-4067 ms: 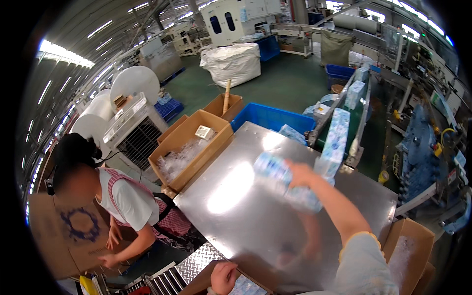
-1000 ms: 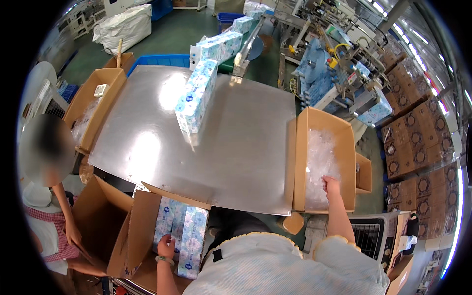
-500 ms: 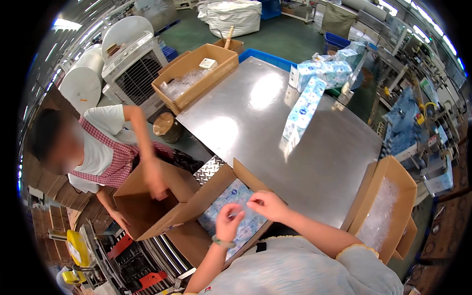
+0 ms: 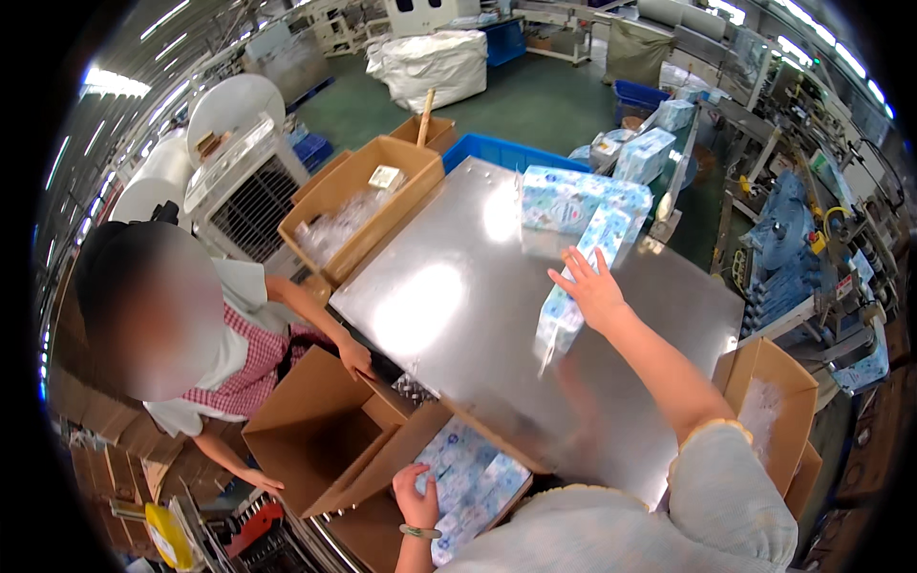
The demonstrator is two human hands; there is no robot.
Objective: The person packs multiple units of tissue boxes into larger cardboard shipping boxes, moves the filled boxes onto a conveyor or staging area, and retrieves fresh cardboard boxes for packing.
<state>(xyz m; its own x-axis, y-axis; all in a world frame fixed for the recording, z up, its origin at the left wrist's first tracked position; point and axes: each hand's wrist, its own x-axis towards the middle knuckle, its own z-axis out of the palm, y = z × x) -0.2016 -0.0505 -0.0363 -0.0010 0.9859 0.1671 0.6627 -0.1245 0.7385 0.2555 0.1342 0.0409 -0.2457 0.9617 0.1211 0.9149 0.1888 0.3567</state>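
Right hand (image 4: 592,286), fingers spread open, lies flat against the end of a row of pale blue-and-white wrapped soft packs (image 4: 581,250) standing on the bare steel table (image 4: 449,296), right of frame centre. It presses; it does not grip. Left hand (image 4: 416,497), bottom centre, rests with loosely curled fingers on matching packs laid inside an open brown cardboard carton (image 4: 377,477); nothing is clasped.

Risk: the row stands tall and narrow, so an uneven push from the flat palm could topple or scatter it across the slick steel.

Another person at left holds the flaps of a second empty carton (image 4: 315,430). The pack nearest the right hand is blurred, so the count is uncertain. The lower carton's far wall is hidden.
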